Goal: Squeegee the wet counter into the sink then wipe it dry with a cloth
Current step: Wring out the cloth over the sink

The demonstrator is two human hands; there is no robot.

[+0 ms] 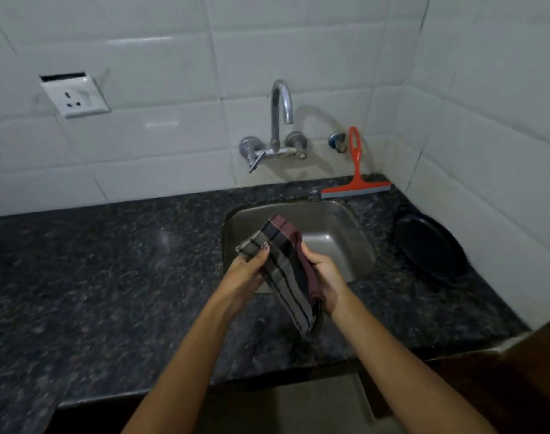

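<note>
A folded checked cloth in grey, black and maroon hangs above the front edge of the steel sink. My left hand grips its left side with the thumb on top. My right hand holds its right maroon edge from beneath. The orange squeegee stands behind the sink, its blade on the counter and its handle leaning against the tiled wall. The dark speckled granite counter stretches to the left of the sink.
A chrome wall tap arches over the sink. A black round plate lies on the counter right of the sink. A white socket sits on the left wall. Tiled walls close the back and right.
</note>
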